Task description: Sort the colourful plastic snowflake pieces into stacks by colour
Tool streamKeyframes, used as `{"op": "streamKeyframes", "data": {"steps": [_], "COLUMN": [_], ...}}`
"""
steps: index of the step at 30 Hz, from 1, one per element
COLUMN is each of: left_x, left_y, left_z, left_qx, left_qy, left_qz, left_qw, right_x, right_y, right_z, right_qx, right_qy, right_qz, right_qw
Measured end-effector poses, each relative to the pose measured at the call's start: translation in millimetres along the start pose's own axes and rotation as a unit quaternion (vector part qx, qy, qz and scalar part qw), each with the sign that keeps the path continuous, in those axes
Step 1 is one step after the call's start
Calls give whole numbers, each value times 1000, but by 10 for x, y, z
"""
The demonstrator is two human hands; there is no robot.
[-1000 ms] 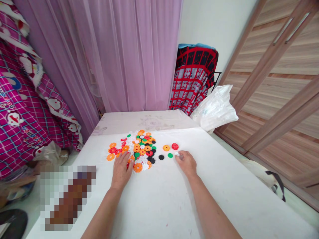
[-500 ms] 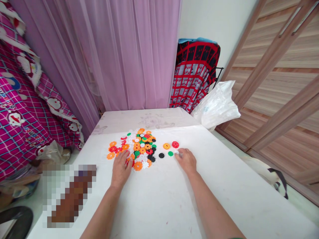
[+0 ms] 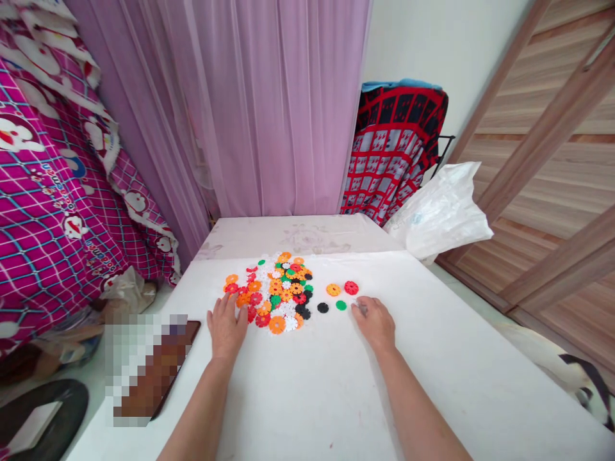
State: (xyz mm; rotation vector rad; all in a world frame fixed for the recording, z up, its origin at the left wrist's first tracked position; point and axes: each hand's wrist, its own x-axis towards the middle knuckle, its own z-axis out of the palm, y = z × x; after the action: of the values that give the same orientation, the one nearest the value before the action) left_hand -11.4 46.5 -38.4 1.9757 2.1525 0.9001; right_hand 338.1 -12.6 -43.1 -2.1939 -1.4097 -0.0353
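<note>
Well, from where I stand, the pile of toothed discs sits past the middle of the white table, heaped and overlapping, within easy reach of both arms. The left hand lies palm down at its near left edge, fingers loosely spread, tips by the orange and red discs; it seems to grip nothing, more as if bounding that side.

To the right, well apart from one another's colours but near together, lie a yellow disc, a red disc, a black disc and a green disc. They lie flat and none overlaps, perhaps so each can be told at a glance. The right hand is just beside the green one, thumb and fingers drawn narrow, as suits such thin pieces; something pale shows at the tips, but I cannot tell whether it is held. A dark slab, partly blurred, lies left, clear of the forearms.
</note>
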Motion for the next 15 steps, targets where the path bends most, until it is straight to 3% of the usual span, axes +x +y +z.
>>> {"op": "streamKeyframes", "data": {"steps": [6,15], "left_x": [-13,-46], "left_y": [-5,-122], "left_z": [-39,36], "left_qx": [8,19], "left_qy": [-24,-27], "left_qz": [-24,-12], "left_qw": [999,999], "right_x": [-21,-140], "right_y": [62,224], "right_z": [38,105], "right_qx": [33,144], "right_qy": [21,62], "right_qz": [-12,38], "right_qw": [999,987]}}
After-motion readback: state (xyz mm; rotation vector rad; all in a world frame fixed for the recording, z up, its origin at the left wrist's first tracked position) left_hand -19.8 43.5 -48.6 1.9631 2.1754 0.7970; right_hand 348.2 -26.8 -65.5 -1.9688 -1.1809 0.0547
